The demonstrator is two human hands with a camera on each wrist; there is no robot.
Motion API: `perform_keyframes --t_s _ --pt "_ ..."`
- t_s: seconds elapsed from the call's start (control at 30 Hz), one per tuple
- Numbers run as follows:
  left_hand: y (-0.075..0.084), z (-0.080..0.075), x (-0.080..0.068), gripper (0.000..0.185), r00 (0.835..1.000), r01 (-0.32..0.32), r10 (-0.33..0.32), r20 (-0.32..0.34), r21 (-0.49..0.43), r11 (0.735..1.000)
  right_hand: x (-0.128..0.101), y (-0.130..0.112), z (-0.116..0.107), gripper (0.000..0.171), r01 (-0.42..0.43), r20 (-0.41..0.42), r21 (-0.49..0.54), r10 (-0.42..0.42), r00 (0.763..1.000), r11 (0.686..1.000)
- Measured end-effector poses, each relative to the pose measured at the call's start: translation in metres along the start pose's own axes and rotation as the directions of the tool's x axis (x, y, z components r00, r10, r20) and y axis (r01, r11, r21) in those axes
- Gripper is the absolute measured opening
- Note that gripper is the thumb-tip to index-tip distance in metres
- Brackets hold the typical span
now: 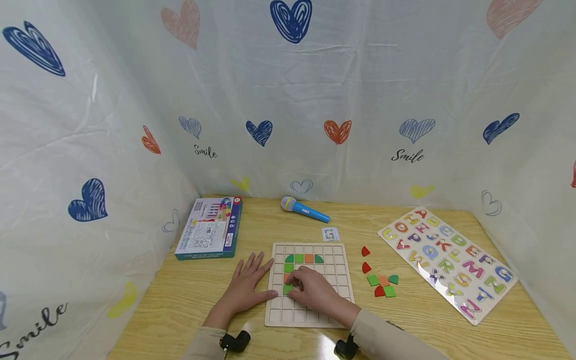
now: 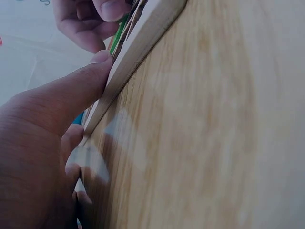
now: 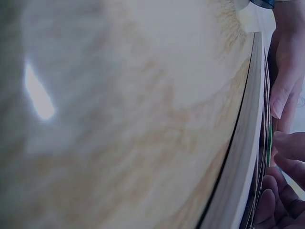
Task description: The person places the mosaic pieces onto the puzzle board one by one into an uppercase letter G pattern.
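Now we see the left hand [image 1: 246, 286] lying flat on the wooden table [image 1: 189, 295], fingers spread and straight, thumb tip pressed to the left edge of the grid board [image 1: 333, 300]. The left wrist view confirms that thumb against the board's rim. The right hand [image 1: 315, 290] rests on the board with fingers curled down over a green tile [image 1: 286, 289] near the left columns; we cannot tell whether it pinches the tile or only presses on it.

The board is pale wood, cut into square cells, sitting at the table's near middle. On it we count a top row of four pieces: green, green, orange, green, the end ones rounded. Below them sit one more green and one orange, then the green one under the fingers.

Just right of the board lie six loose pieces [image 1: 381, 282]: three red, two green squares with a green rounded one, and one orange between them.
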State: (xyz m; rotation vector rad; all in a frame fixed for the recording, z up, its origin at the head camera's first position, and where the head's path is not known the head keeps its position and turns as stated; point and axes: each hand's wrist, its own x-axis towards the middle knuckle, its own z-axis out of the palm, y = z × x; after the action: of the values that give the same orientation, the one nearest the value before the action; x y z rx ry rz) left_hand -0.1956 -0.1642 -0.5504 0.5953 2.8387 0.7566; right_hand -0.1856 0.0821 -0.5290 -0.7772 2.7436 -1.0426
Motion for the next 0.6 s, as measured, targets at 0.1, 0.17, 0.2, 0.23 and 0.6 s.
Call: perform_keyframes --t_s 0.1,0.17,0.2,0.23,0.6 --pt "0.000 0.000 0.000 0.088 1.000 -0.001 0.001 0.001 0.002 1.000 -0.002 0.001 -0.002 0.014 0.021 -0.008 0.023 -0.021 1.000 1.000" --pt "0.001 0.000 0.000 0.088 1.000 -0.002 0.002 0.004 0.002 1.000 -0.004 0.002 -0.004 0.013 0.024 -0.012 0.041 -0.024 1.000 0.999" --pt "0.001 0.000 0.000 0.088 1.000 -0.003 0.003 0.005 0.002 1.000 -0.005 0.004 -0.006 0.012 0.022 -0.015 0.045 -0.021 1.000 0.999" --pt "0.001 0.000 0.000 0.088 1.000 -0.003 0.003 0.006 0.000 1.000 -0.006 0.005 -0.007 0.012 0.014 -0.016 0.049 -0.013 1.000 0.999" --pt "0.003 -0.001 0.000 0.088 1.000 0.008 -0.008 0.010 0.004 1.000 -0.027 0.038 -0.040 0.010 -0.078 -0.075 0.051 0.082 0.994 0.996"
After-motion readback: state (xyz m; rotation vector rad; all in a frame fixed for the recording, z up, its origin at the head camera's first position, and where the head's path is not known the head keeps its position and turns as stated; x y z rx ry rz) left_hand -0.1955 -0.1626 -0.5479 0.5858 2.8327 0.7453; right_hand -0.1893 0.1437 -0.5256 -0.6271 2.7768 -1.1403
